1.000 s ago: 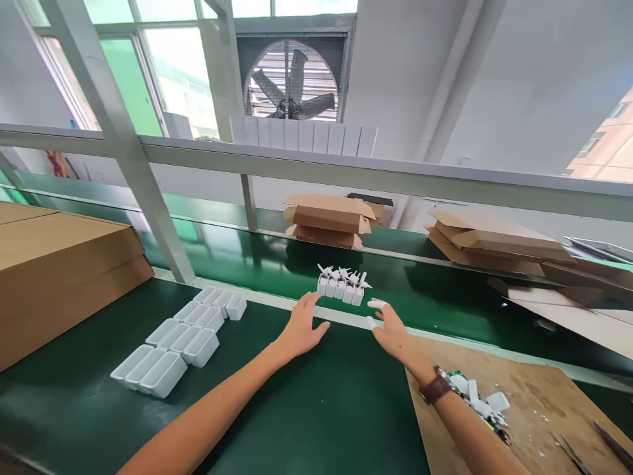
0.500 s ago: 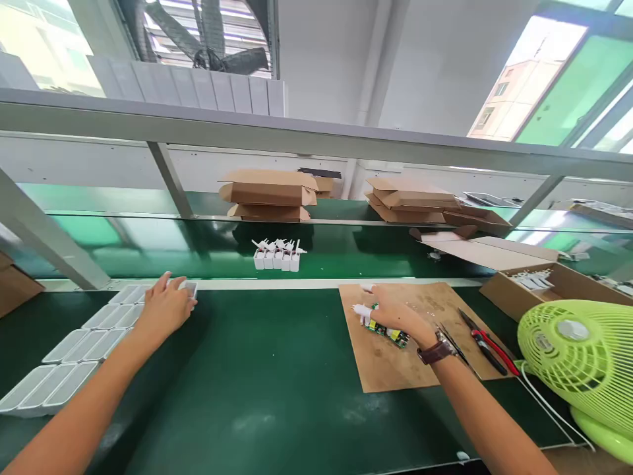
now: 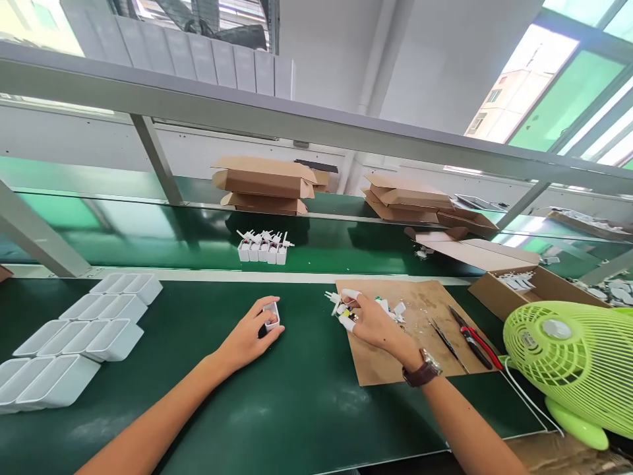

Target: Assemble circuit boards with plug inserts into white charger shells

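Observation:
My left hand (image 3: pixel 250 335) grips a small white plastic case (image 3: pixel 271 315) by its sides, its open mouth tilted toward the right. Across from it, my right hand (image 3: pixel 373 320) pinches a small circuit board (image 3: pixel 350 313) with white plugs and wires at its left end. White finger covers sit on the right fingertips, and the fingers hide part of the board. Rows of white cases (image 3: pixel 106 333) stand open side up at the left. More circuit boards and small white parts (image 3: pixel 393 309) lie on the brown cardboard sheet (image 3: pixel 380 369) behind my right hand.
Red-handled pliers (image 3: pixel 477 340) and tweezers (image 3: pixel 448 343) lie on the cardboard's right side. A green fan (image 3: pixel 558 356) stands at the right edge. White filled cases (image 3: pixel 263 251) stand on the belt behind. An open carton (image 3: pixel 524 284) holds white parts.
My left hand has carried one white case from the rows toward the middle. My right hand has picked up a circuit board and moved slightly left. The view has shifted.

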The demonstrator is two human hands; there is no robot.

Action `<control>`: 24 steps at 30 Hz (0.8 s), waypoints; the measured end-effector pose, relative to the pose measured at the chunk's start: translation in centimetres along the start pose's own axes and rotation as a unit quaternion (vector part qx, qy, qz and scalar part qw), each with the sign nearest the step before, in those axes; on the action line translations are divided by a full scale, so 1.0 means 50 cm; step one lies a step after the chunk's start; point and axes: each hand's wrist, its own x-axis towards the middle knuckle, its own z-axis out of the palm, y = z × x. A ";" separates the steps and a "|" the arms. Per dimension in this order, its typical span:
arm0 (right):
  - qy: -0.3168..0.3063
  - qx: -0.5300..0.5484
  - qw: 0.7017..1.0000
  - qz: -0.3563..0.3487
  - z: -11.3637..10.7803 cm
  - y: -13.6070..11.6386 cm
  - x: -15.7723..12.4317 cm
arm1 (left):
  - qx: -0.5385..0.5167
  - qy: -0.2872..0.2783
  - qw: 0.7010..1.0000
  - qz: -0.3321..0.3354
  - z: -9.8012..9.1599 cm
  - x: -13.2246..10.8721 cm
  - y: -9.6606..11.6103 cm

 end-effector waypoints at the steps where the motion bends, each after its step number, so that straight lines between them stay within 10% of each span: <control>1: 0.008 0.024 1.000 0.007 0.016 -0.010 0.009 | -0.001 -0.001 1.000 0.006 -0.001 -0.004 -0.001; 13: -0.178 -0.078 0.965 -0.175 0.054 -0.018 0.044 | -0.020 -0.045 0.999 -0.012 -0.017 -0.036 0.009; 24: -0.077 0.032 0.983 -0.165 0.089 0.015 0.000 | -0.048 -0.072 0.993 -0.077 -0.025 -0.039 0.007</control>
